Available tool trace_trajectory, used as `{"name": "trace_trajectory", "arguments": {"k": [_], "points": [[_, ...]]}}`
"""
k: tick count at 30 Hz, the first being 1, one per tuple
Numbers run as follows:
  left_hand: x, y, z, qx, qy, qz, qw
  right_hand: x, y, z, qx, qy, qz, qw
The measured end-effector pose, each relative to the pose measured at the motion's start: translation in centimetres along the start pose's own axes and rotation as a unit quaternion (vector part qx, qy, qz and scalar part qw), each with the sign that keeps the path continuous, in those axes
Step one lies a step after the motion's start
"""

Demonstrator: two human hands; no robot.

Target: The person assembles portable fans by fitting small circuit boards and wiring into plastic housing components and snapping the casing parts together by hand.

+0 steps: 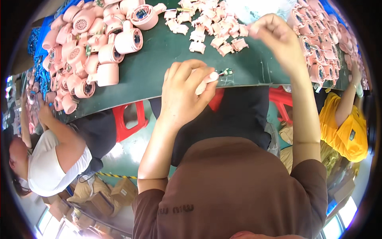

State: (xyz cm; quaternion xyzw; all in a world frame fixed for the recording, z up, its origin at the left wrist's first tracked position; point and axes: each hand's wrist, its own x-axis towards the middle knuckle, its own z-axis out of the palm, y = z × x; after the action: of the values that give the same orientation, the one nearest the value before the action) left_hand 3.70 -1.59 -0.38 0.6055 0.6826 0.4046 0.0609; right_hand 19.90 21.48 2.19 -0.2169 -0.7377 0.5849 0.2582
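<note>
Left hand (185, 89) is closed round a pink handle piece (203, 85), just past the near edge of the green surface (159, 59). Handle's long axis runs diagonally, pale end away from the person and to the right. Small green circuit board (227, 72) sits just beyond that end; can't tell if it's wired in. Left is the nearer hand to both. Right hand (274, 34) is up, farther out and to the right, fingers curled, thumb near the index; blurred, can't tell if it has anything. Loose pink brackets (217, 26) lie just left of it. Pink fan housings (77, 54) are heaped at far left, more stacked at right. Clear plastic bag (258, 10) at the far side, contents unclear.
</note>
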Motion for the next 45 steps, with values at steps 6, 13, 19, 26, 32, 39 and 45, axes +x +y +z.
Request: {"name": "trace_trajectory", "arguments": {"k": [6,13,19,26,32,39,45], "points": [[0.6,-0.4,0.6,-0.012,-0.002,0.013,1.0,-5.7,-1.1,7.3,0.074,-0.063,0.06,0.993],[0.0,-0.8,1.2,-0.039,0.036,0.015,0.998,-5.8,-0.9,8.5,0.122,-0.062,0.123,0.983],[-0.1,-0.9,1.4,-0.026,0.059,0.034,0.997,-5.3,-1.1,9.0,0.198,-0.072,0.2,0.957],[-0.7,-1.6,1.8,-0.034,0.094,0.029,0.995,-5.2,-1.9,9.1,0.258,-0.051,0.238,0.935],[-0.1,-0.8,1.2,-0.033,0.071,0.062,0.995,-6.0,-0.6,9.6,0.3,-0.038,0.17,0.938],[-0.4,0.3,-4.8,0.086,-0.124,-0.067,0.986,-8.2,-0.6,8.3,0.116,-0.017,0.021,0.993],[0.2,-9.5,-14.6,0.089,0.275,-0.254,0.923,-11.5,-1.4,-7.3,-0.349,0.391,0.017,0.851]]}}
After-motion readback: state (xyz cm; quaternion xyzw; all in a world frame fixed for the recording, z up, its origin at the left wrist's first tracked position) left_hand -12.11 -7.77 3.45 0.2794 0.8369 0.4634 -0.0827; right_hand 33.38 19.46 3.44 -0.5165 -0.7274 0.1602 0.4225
